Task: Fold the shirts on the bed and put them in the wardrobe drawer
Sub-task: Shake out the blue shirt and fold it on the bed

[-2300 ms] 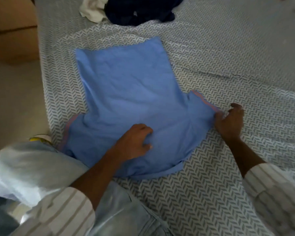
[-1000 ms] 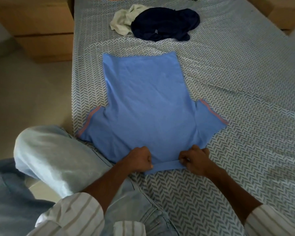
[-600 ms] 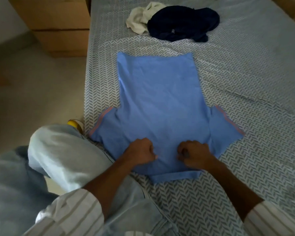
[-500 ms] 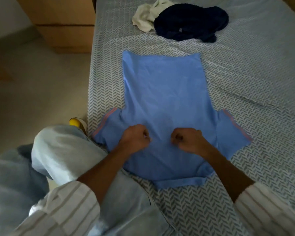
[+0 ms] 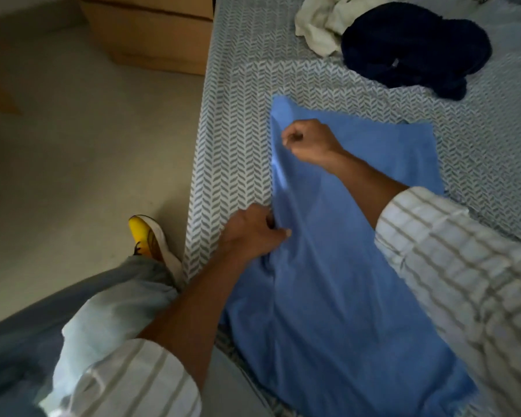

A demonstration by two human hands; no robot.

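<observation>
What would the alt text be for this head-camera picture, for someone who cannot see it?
A person's left hand and right hand both pinch the left edge of a light blue cotton shirt spread on a grey herringbone bedsheet. A dark navy garment and a crumpled cream cloth lie beyond it.

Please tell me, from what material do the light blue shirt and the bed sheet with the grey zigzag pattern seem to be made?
The light blue shirt looks like thin, soft matte fabric, possibly cotton knit: it rises in a limp ridge where the left hand and right hand pinch it. The bed sheet with the grey zigzag pattern seems printed woven cloth, matte, lying flat with few creases. The exact fibre cannot be told.
</observation>
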